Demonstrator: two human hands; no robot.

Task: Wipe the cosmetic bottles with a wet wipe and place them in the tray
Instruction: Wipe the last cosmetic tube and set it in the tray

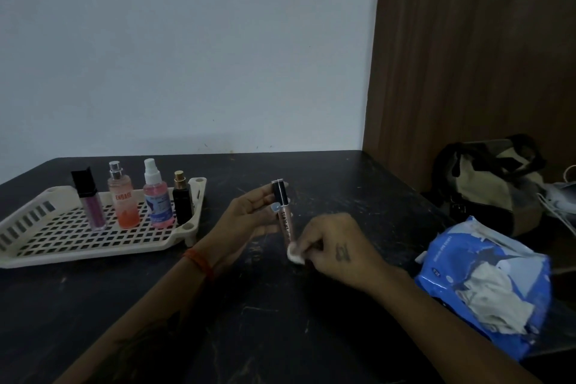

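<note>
The left hand [249, 212] holds an upright black-capped lip gloss tube [284, 212]; the right hand [336, 246] pinches a small white wet wipe [295, 254] against its base, above the dark bench [249, 321].

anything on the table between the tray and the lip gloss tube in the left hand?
No, just bare dark table between the tray and the lip gloss tube held by the left hand, per the head view.

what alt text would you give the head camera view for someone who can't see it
The left hand holds a lip gloss tube upright over a dark table while the right hand rubs a wet wipe on its lower end. Four bottles stand in a cream tray at left.
</note>
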